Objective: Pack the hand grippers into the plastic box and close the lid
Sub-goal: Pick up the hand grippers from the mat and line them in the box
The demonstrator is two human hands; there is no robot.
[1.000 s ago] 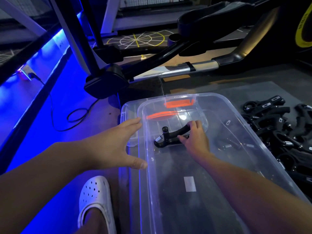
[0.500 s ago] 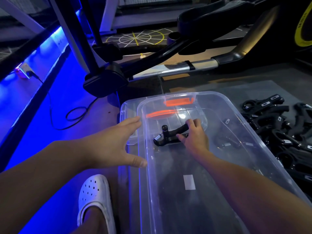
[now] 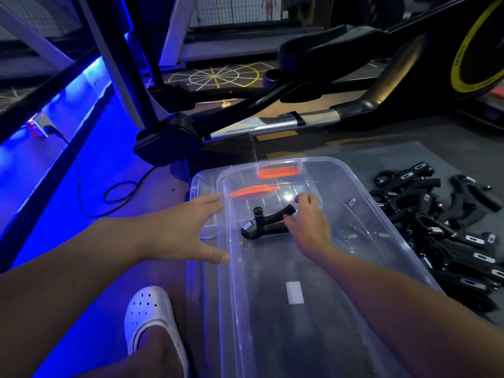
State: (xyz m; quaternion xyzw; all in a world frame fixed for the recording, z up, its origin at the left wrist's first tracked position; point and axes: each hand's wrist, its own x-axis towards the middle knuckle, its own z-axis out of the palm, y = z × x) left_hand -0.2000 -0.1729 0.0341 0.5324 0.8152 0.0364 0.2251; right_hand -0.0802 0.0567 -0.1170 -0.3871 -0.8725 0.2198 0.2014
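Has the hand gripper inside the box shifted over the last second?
No. The hand gripper keeps its place below the orange latch of the plastic box.

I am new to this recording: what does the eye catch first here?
First, the right hand holding a black hand gripper inside the clear plastic box, with the open left hand against its left rim. Then the pile of grippers on the floor right of the box, and blue light at far left.

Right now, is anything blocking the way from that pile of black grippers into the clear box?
Nothing visible does. The plastic box is open on top; only its right wall lies between the pile of hand grippers and the inside. The right hand reaches over it, holding one hand gripper inside.
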